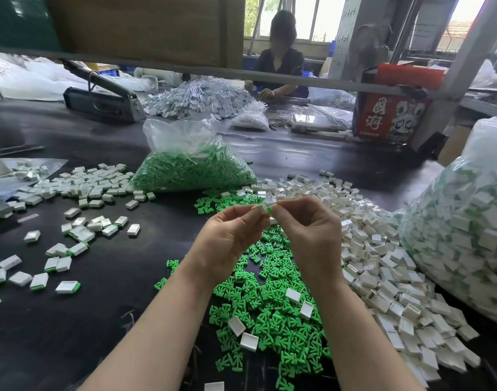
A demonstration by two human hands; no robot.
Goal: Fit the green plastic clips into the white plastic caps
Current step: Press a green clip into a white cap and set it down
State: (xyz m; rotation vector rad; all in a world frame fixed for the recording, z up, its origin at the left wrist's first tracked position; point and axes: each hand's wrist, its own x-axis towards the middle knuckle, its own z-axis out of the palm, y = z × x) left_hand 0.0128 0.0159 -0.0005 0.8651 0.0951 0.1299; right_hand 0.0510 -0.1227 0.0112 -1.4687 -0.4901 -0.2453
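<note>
**Clip meets cap at frame centre**

Left hand [227,238] pinches a white cap [262,208]; right hand [306,230] pinches a green clip [269,211] at its mouth. Both look light, stiff, likely slick: best held by edges w/ fingertips. Loose clips [270,306] lie lower centre, caps [382,263] at right.

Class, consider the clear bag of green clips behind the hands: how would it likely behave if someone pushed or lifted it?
The bag of green clips would probably slump rather than slide, since its thin film is crumpled around loose pieces. It looks fairly heavy, being well filled. Its top seems open, so tipping it might spill clips onto the black table.
</note>
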